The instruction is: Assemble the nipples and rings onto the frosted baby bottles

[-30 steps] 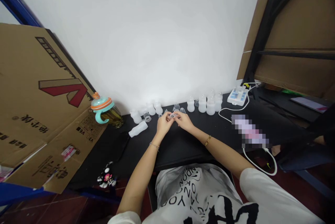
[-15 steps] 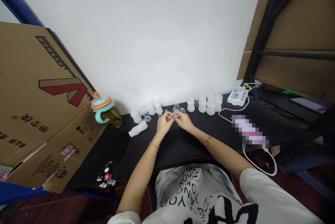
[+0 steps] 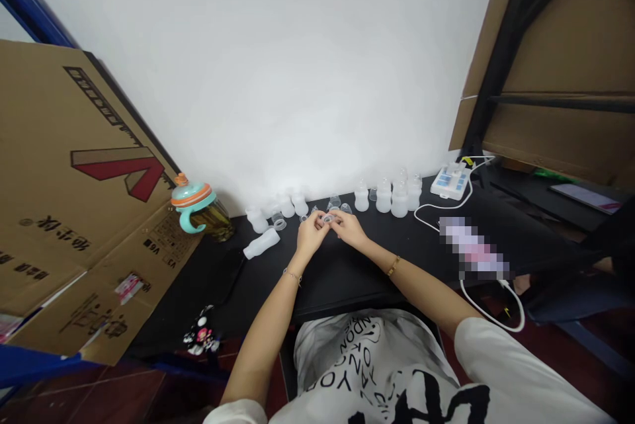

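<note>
Here, has a teal-handled jug (image 3: 211, 217) on the counter (image 3: 330, 273), then a translucent bottle (image 3: 262, 243) on its side. Holds a clear ring-shaped piece (image 3: 328, 218) between left hand (image 3: 311, 234) and right hand (image 3: 350, 230) in narrow fingertip grips, near clear domed caps (image 3: 335, 202). Has capped bottles (image 3: 383, 196) standing farther right.

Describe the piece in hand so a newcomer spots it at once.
Start at the black table against the white wall. Near its middle, the left hand and right hand come together. Their fingertips hold a small clear round piece, the only one held; other clear pieces sit just beyond.
</note>
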Demonstrator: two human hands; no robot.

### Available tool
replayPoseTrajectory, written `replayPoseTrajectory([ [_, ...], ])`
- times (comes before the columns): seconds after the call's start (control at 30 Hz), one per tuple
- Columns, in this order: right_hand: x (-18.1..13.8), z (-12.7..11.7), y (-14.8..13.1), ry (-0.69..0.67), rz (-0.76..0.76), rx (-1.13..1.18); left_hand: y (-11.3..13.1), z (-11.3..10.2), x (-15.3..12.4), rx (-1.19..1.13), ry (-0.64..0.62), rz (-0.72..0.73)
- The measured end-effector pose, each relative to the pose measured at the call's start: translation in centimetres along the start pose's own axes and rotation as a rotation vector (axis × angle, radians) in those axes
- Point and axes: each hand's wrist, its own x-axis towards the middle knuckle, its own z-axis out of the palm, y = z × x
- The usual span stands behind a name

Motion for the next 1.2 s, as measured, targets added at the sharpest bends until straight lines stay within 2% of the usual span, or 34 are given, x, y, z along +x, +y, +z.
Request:
replayPoseTrajectory([
  [1.2,-0.08,-0.22,-0.29,0.020,0.039,-0.004,-0.23,0.04,-0.04,-0.006,-0.012,0.010],
])
